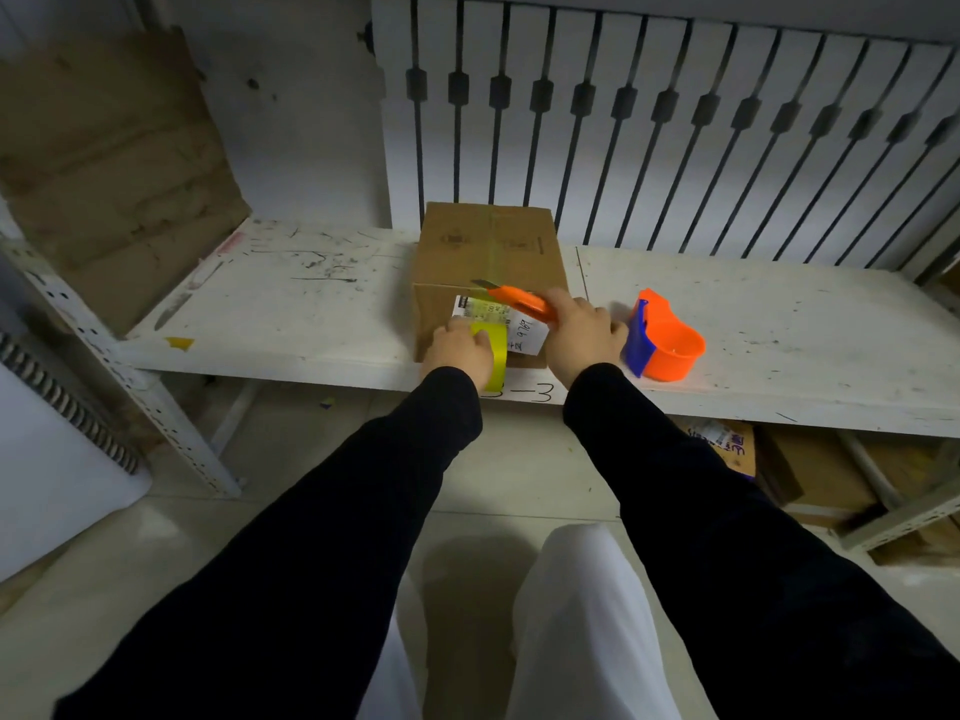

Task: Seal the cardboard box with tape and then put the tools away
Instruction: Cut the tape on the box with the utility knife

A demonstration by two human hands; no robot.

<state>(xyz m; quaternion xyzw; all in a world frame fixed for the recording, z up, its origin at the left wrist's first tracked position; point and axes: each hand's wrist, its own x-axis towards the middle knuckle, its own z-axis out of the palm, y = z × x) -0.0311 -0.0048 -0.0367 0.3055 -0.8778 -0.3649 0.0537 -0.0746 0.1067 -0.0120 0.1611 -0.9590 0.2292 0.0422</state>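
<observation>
Left hand (460, 350) grips the yellow tape roll (496, 358) against the cardboard box (488, 257); right hand (582, 330) clutches an orange utility knife (519, 299), blade just above the roll.

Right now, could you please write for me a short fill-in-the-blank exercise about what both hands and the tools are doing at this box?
1. The right hand holds an orange ____ with its blade at the cardboard box.
2. The left hand grips a roll of ____ tape.
3. The orange and blue tape dispenser stands on the shelf, to the ____ of the box.

Missing words: utility knife; yellow; right
</observation>
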